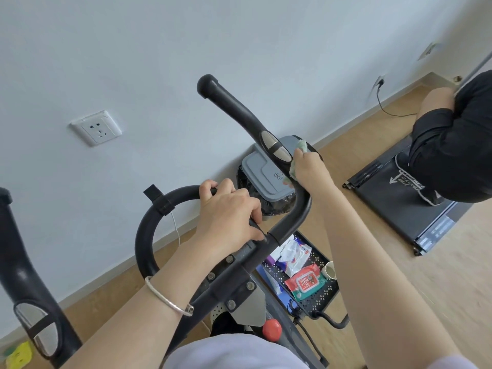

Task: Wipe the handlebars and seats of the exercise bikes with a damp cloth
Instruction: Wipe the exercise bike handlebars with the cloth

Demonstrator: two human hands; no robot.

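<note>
The exercise bike's black handlebar (234, 107) runs from its rounded tip at top centre down to the stem. My right hand (308, 166) presses a pale green cloth (302, 146) around that bar, just below the silver pulse sensor (275, 146). My left hand (229, 211), with a silver bangle on the wrist, grips the curved centre bar (149, 227) near the stem. A second black grip with a silver sensor (34, 323) stands at the lower left. The seat is out of view.
A grey-lidded bin (263, 171) stands against the wall behind the bar. A black perforated tray (323, 294) holds wipe packs and a cup. A person in black stands on a treadmill (407, 209) at right. A red knob (272, 330) sits on the frame. The wall carries a socket (97, 127).
</note>
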